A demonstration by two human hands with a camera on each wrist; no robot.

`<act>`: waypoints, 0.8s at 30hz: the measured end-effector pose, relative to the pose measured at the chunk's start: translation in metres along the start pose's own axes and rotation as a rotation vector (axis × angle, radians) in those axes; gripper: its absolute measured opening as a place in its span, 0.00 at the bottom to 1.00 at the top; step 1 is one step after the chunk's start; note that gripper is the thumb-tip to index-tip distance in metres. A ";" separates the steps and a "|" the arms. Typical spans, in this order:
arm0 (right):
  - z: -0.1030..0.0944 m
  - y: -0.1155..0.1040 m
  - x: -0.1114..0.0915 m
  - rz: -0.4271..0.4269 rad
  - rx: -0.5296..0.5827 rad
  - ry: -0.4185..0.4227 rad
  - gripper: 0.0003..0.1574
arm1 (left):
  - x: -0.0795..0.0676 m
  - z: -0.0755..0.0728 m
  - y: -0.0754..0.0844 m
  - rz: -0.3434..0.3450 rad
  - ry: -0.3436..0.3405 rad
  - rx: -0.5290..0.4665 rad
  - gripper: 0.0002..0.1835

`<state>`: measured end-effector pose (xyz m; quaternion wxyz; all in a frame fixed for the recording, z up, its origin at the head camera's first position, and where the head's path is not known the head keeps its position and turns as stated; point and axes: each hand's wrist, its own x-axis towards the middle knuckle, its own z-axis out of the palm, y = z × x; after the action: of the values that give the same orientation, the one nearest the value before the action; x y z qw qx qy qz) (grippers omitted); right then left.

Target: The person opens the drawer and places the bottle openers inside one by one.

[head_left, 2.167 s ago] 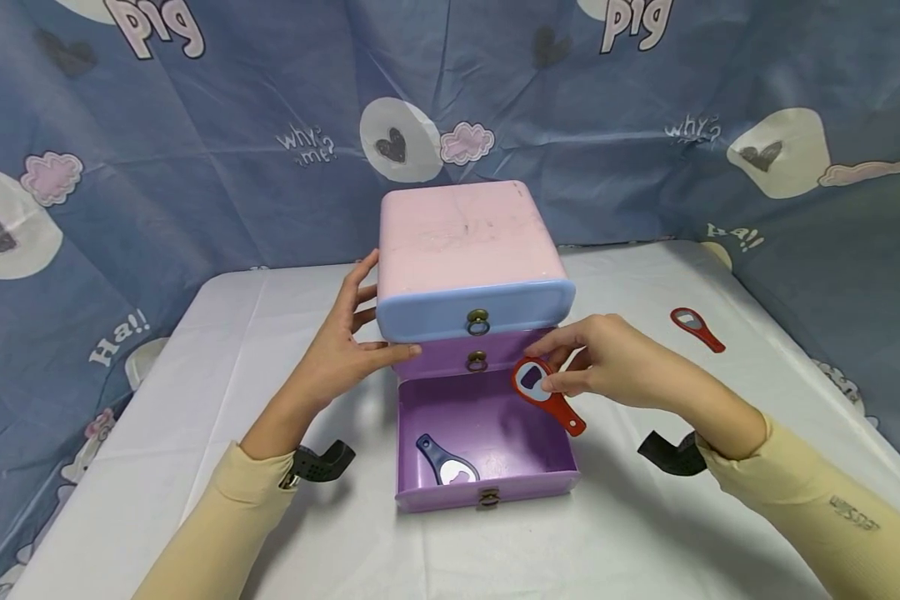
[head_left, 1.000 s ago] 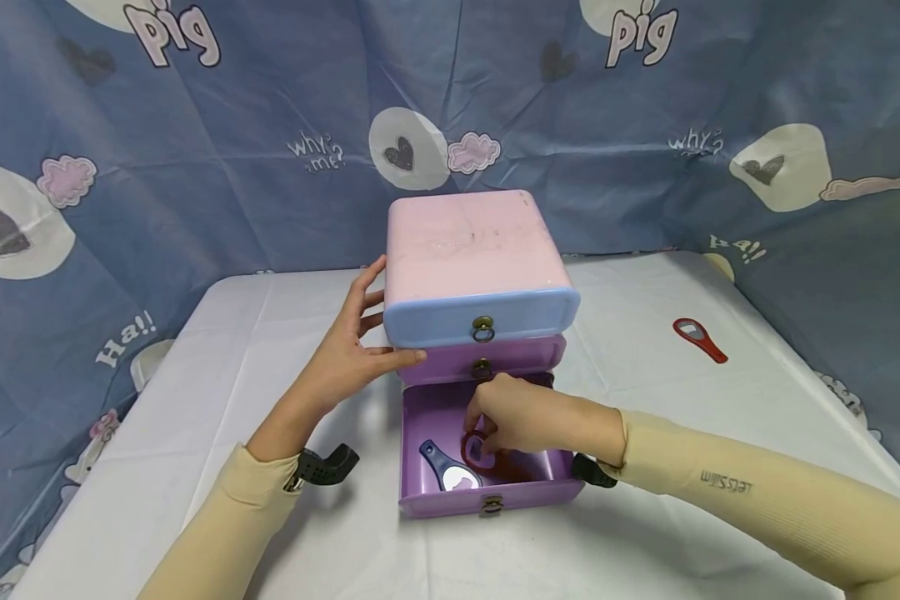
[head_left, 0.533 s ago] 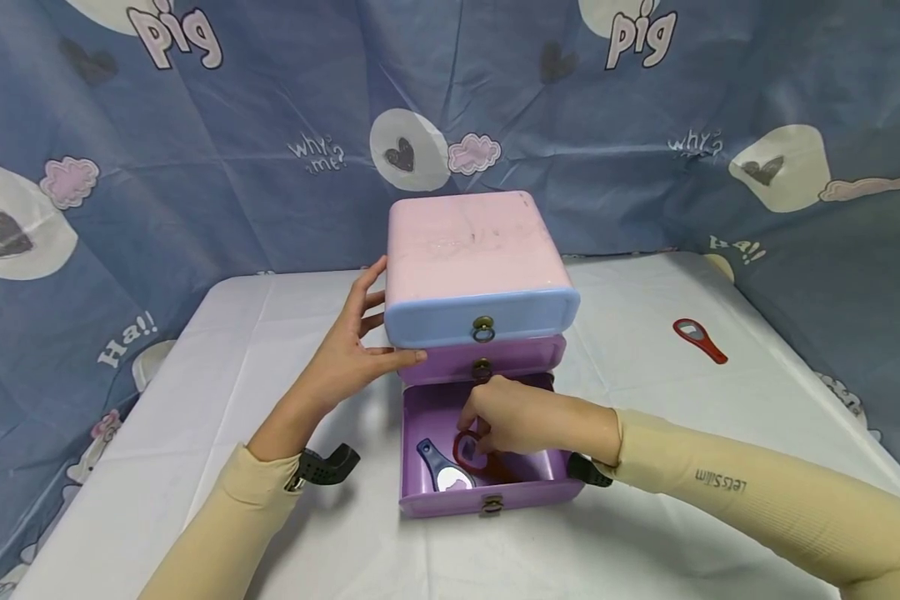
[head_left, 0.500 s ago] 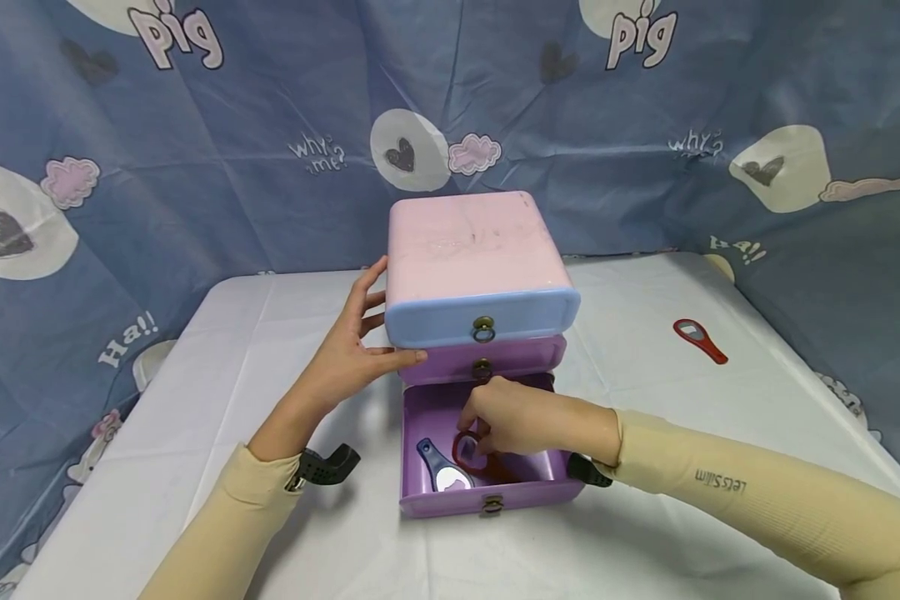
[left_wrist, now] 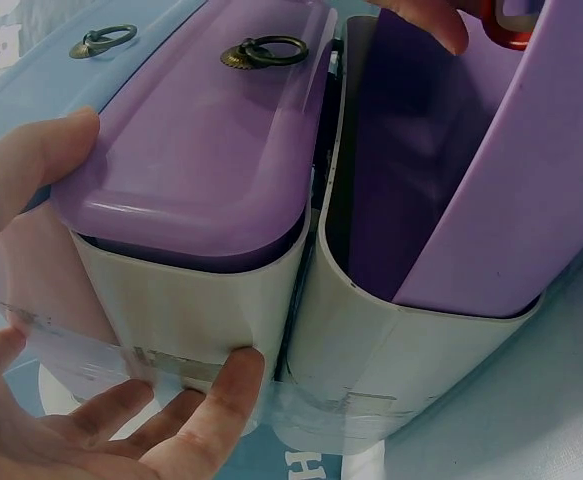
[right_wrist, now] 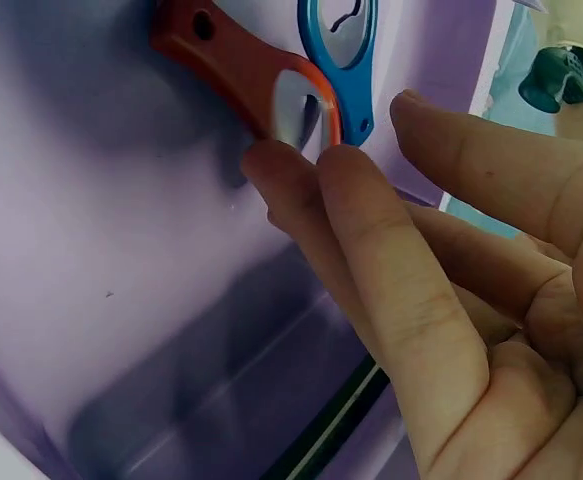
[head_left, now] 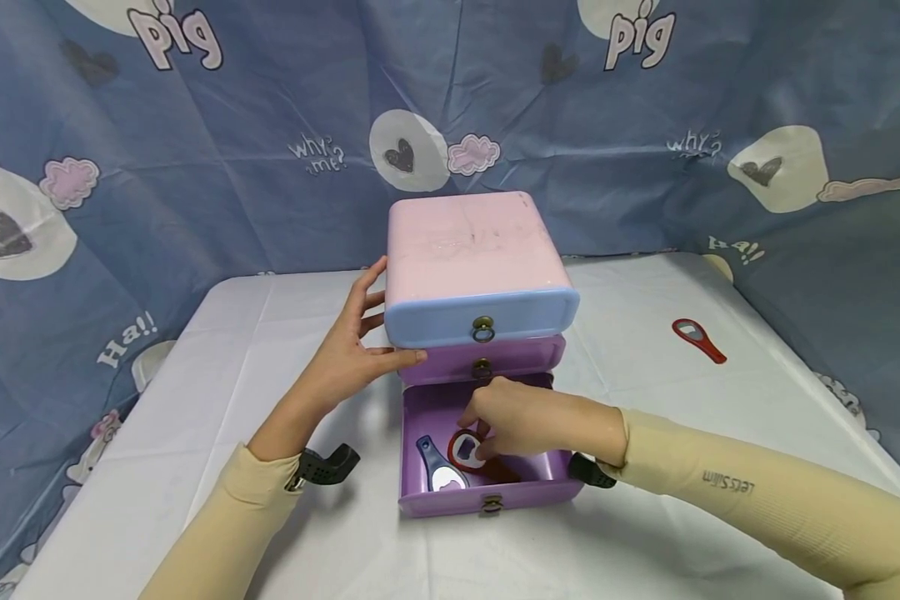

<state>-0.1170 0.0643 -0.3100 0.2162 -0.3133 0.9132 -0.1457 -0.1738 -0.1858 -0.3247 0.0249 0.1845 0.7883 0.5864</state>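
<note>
A red bottle opener (head_left: 501, 472) lies in the pulled-out bottom purple drawer (head_left: 525, 494), its round head beside a dark blue bottle opener (head_left: 432, 457). My right hand (head_left: 521, 417) reaches into that drawer. In the right wrist view its fingertips are at the head of the red opener (right_wrist: 226, 65), while the thumb stands apart from it. My left hand (head_left: 348, 358) steadies the left side of the small drawer cabinet (head_left: 472, 242). Its thumb rests on the cabinet's front edge, and the other fingers press along the side (left_wrist: 181, 310).
Another red bottle opener (head_left: 700, 341) lies on the white tablecloth (head_left: 630, 308) to the right. Above the pulled-out drawer, the middle purple drawer (head_left: 442, 360) and the blue top drawer (head_left: 435, 323) are pushed in. A blue printed cloth (head_left: 270, 217) hangs behind.
My right hand has carried the red bottle opener down into the bottom drawer, shifted it left beside the blue one, and let go of it. The left hand stays on the cabinet.
</note>
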 end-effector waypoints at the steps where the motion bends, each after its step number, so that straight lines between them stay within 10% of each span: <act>1: -0.001 0.000 -0.001 -0.005 0.006 0.002 0.23 | 0.000 0.000 0.000 0.001 0.001 0.000 0.68; 24: -0.040 0.015 -0.026 -0.105 0.117 0.090 0.18 | 0.000 0.000 0.001 -0.016 -0.007 0.003 0.68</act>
<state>-0.1258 0.0971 -0.2739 0.1849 -0.3406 0.8943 -0.2237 -0.1733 -0.1858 -0.3233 0.0319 0.1803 0.7906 0.5843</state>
